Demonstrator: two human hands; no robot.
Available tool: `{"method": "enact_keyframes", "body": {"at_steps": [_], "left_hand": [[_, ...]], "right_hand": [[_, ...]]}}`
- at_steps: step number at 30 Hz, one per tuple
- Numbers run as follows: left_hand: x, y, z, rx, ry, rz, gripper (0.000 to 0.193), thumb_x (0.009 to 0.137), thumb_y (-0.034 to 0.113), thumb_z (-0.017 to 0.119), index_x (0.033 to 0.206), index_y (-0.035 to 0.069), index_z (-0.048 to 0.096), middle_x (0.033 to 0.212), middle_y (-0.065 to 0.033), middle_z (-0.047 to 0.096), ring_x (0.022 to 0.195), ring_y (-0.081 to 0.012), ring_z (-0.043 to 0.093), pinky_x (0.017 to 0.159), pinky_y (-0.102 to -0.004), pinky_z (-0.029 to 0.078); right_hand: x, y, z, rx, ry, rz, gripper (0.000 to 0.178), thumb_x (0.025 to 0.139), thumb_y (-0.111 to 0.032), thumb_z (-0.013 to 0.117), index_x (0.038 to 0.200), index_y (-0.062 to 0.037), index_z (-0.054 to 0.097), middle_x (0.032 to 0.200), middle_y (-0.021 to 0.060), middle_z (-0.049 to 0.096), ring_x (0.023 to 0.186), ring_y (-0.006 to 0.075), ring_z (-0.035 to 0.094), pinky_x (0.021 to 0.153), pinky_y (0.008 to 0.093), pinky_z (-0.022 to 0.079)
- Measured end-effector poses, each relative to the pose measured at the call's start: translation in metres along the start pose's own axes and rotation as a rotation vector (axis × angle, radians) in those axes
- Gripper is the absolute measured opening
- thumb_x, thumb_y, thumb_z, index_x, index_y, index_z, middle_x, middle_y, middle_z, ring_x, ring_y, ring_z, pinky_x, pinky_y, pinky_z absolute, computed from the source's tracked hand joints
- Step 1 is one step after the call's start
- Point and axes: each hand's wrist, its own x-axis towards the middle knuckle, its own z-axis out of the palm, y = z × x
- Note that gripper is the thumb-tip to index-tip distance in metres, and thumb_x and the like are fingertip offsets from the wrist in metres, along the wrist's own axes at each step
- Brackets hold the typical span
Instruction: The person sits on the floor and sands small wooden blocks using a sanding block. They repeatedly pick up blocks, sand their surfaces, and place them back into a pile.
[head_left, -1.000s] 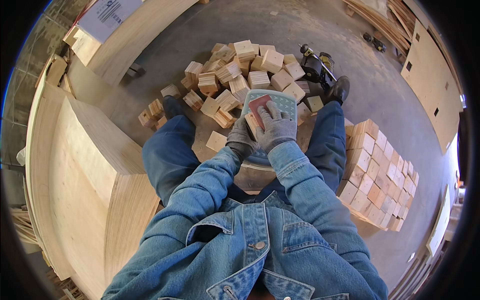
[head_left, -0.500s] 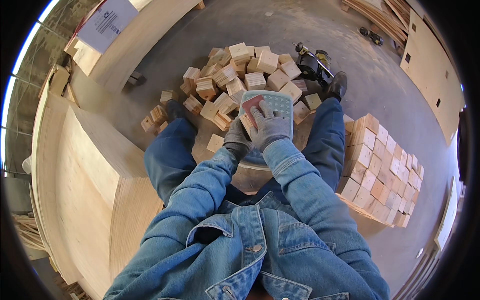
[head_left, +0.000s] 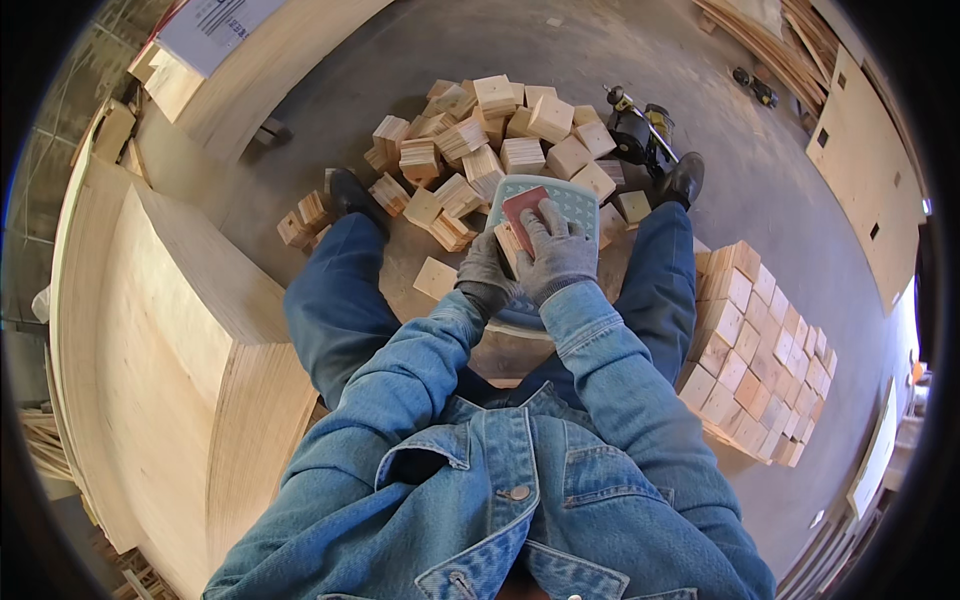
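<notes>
Both my hands wear grey gloves and meet over a pale blue-green plastic stool [head_left: 577, 206] with a patterned top, between my knees. My left hand [head_left: 486, 268] is closed round the near left side of a wooden block [head_left: 508, 241]. Against the block's upper face lies a flat reddish piece of sandpaper [head_left: 521, 208]. My right hand [head_left: 558, 252] presses it there, its fingers bent over the sheet. Part of the block is hidden by the gloves. Beyond the stool lies a loose heap of similar wooden blocks [head_left: 462, 138].
Stacked blocks [head_left: 760, 360] stand to my right. A yellow-and-black power tool [head_left: 640, 130] lies by my right boot [head_left: 682, 180]. At my left are large plywood stacks [head_left: 170, 340]; a white-and-purple box [head_left: 215, 32] rests at the far left. A plywood panel [head_left: 868, 170] leans at the right.
My hands, with the block and sandpaper, appear slightly farther right in the picture. The view has shifted a little. The grip looks the same.
</notes>
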Motion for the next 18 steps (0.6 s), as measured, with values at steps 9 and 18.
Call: {"method": "enact_keyframes", "body": {"at_steps": [9, 18], "left_hand": [[-0.004, 0.012, -0.007, 0.143, -0.039, -0.011, 0.058, 0.092, 0.002, 0.076, 0.143, 0.009, 0.049, 0.139, -0.0102, 0.062, 0.128, -0.0235, 0.061, 0.111, -0.0396, 0.052], [0.009, -0.012, -0.005, -0.357, 0.040, -0.071, 0.062, 0.080, 0.013, 0.088, 0.133, 0.006, 0.058, 0.124, -0.0115, 0.071, 0.113, -0.0230, 0.069, 0.098, -0.0383, 0.059]], "right_hand": [[0.000, 0.002, 0.005, -0.034, 0.069, -0.051, 0.065, 0.086, -0.033, 0.077, 0.149, -0.0210, 0.063, 0.159, 0.0075, 0.051, 0.125, 0.0398, 0.061, 0.114, 0.0492, 0.047], [0.002, -0.011, -0.006, -0.037, 0.001, -0.019, 0.065, 0.088, -0.038, 0.074, 0.150, -0.0220, 0.062, 0.161, 0.0070, 0.050, 0.128, 0.0385, 0.061, 0.114, 0.0492, 0.047]]}}
